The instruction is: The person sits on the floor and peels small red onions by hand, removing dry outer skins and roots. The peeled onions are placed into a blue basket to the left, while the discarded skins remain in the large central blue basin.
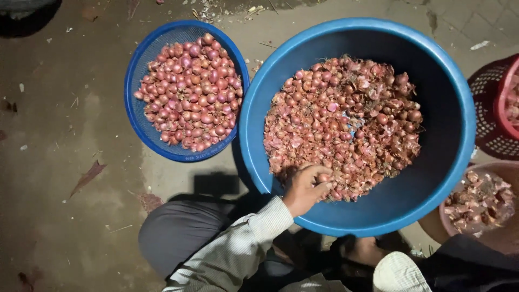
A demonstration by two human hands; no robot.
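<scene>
Your left hand [307,189] reaches over the near rim of the large blue basin [448,97] and rests at the near edge of the heap of unpeeled shallots and loose skins [343,121]. Its fingers are curled together and pinch one small shallot [323,177] at the fingertips; that shallot sits at the top of your hand, touching the heap just beyond it. The heap fills the middle and left of the basin floor, spreading away from your hand toward the far wall, while the right inner wall of the basin shows bare. Your right hand [363,250] lies low under the basin's near rim, in shadow; whether it is spread or closed cannot be told, nor whether it holds anything. To the left of the basin, well apart from your left hand, a blue mesh basket [141,65] stands on the concrete floor [65,135], filled with cleaner, smoother shallots. At the right edge, a red mesh basket [486,86] is partly in view. Below it, a pinkish bowl of skins [478,203] sits just beside the basin.
</scene>
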